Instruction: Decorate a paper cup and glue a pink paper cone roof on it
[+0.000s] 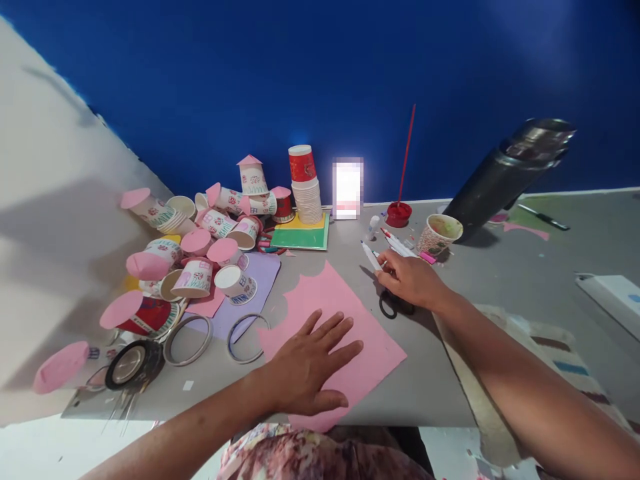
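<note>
Left hand (pixel 313 367) spread wide, palm down on pink paper (pixel 370 340), gripping nothing. Paper lies on desk (pixel 425 380) directly before the person, upper-left edge scalloped. Right hand (pixel 410 277) pinched around white marker (pixel 371 255); black ring handle (pixel 387 316) just beside it.
</note>
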The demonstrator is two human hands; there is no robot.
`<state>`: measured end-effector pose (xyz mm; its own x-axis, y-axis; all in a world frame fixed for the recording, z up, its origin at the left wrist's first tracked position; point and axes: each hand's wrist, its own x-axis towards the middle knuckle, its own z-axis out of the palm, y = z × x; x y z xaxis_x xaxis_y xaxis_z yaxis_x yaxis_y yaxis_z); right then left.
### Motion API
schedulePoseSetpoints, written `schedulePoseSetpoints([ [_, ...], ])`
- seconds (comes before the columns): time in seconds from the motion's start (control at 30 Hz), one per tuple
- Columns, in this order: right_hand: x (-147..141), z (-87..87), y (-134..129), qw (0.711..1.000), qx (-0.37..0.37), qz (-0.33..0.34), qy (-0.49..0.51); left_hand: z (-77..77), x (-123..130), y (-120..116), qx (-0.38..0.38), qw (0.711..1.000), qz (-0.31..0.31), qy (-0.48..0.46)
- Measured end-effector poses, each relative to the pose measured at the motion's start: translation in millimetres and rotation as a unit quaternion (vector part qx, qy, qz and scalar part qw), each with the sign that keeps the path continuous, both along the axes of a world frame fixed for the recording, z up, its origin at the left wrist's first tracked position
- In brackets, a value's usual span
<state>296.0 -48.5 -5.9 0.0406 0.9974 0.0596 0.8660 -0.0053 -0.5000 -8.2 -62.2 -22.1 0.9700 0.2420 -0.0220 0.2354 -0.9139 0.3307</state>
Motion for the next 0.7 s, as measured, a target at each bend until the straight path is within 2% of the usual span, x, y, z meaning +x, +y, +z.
schedulePoseSetpoints([
  [0.1,-2,0.9,-2,1.000,0.019,-0.004,-0.003,9.9,15,8,-0.013,0.998,-0.051,-0.031],
  [0.17,-9,0.6,-5,0.999,0.028,0.004,0.025,11.8,26,6,-0.009,0.998,-0.027,-0.055],
  [0.23,-18,-2.2,-8,0.996,0.033,0.026,0.073,8.3,32,2,0.004,0.998,0.002,-0.062],
  [0.3,-24,-7.3,-9,0.994,0.032,0.054,0.094,1.4,33,-4,0.018,0.998,-0.008,-0.059],
  [0.37,-27,-13.0,-8,0.994,0.030,0.073,0.074,-4.7,33,-7,0.024,0.998,-0.018,-0.049],
  [0.47,-23,-19.5,-5,0.997,0.033,0.064,0.040,-6.8,36,-9,0.026,0.998,-0.044,-0.023],
  [0.6,-16,-21.5,-2,0.998,0.046,0.043,0.009,4.3,42,-9,0.029,0.997,-0.069,-0.010],
  [0.67,-15,-20.5,-4,0.997,0.063,0.036,-0.001,15.6,35,-10,0.027,0.997,-0.078,-0.010],
  [0.7,-16,-19.9,-5,0.997,0.071,0.035,-0.004,22.0,28,-11,0.030,0.998,-0.061,-0.012],
])
